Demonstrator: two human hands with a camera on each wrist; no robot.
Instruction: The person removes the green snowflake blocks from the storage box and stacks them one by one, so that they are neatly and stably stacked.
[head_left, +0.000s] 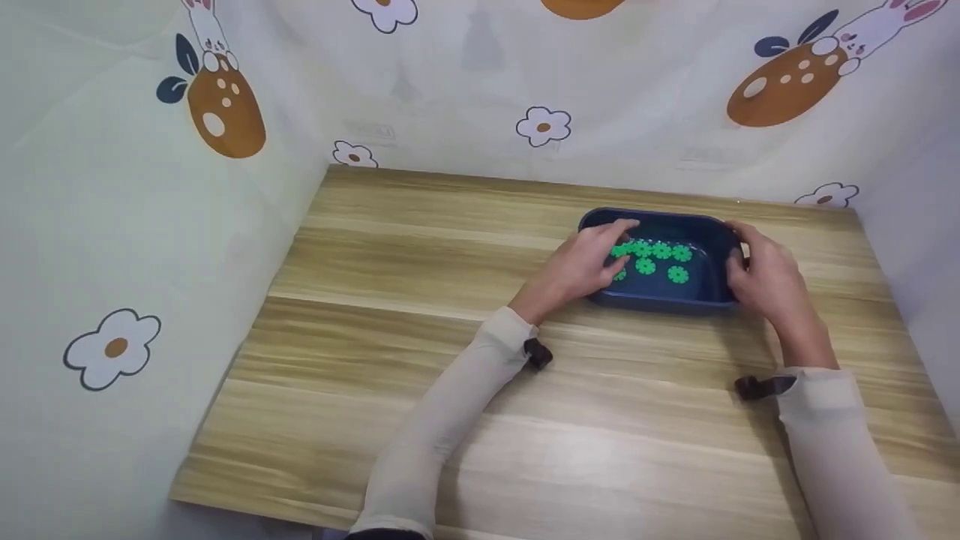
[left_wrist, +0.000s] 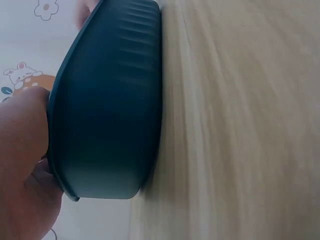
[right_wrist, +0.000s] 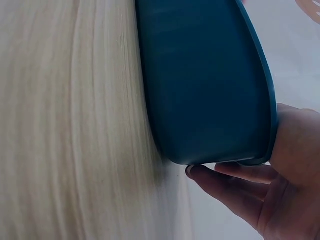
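Observation:
A dark blue rectangular plastic tray [head_left: 660, 303] stands at the back right of the wooden table. On its floor lie several green flower-shaped plastic pieces [head_left: 678, 274], mostly toward the left end. My left hand [head_left: 581, 262] reaches over the left end into the tray, thumb and forefinger apart above the pieces; some of its fingers are hidden. My right hand [head_left: 772, 274] grips the right end, thumb over the rim on the inside. In the right wrist view its fingers [right_wrist: 235, 195] lie along the outside and under the corner of the tray [right_wrist: 205, 85].
The wooden table [head_left: 360, 352] meets a patterned cloth wall [head_left: 450, 97] close behind the tray. Cloth also hangs on the left and right sides. A dark wrist strap [head_left: 765, 387] is on the right sleeve, another dark strap part [head_left: 537, 354] on the left.

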